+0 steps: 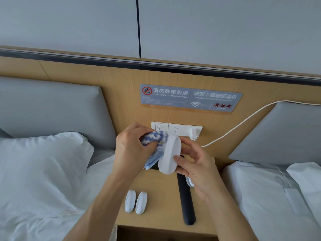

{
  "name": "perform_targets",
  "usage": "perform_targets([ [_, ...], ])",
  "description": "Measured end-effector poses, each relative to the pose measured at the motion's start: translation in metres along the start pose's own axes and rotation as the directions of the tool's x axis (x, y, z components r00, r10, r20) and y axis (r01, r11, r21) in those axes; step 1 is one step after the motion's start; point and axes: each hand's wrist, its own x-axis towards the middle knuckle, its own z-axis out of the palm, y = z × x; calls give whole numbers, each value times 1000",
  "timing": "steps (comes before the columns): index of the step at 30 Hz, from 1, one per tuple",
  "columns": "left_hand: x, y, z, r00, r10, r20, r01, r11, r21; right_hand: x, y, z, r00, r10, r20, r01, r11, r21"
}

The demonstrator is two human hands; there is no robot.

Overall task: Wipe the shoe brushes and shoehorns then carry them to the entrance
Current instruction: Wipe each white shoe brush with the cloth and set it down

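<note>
Wiping underway: left hand [132,146] grips cloth [152,150] against brush [170,153] pinched in right hand [196,169]. Two shoehorns [136,202] wait on counter [156,220]; carrying remains.

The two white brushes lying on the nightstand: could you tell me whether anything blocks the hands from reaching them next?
Nothing visible does: the white brushes lie uncovered on the nightstand, below both occupied hands, apart from the black shoehorn.

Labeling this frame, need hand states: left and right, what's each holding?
Left hand: fingers curled round the blue-and-white cloth, holding it.
Right hand: fingers grip the white shoe brush.
</note>
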Motion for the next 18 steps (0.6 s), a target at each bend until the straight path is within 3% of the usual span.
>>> perform_targets([
  [7, -10, -25, 5, 998, -59, 31, 59, 998, -4, 4, 21, -13, 971, 236, -38, -230, 966, 120],
  [18, -38, -79, 35, 972, -205, 111, 201, 978, 48, 15, 104, -30, 829, 551, -93, -542, 834, 107],
])
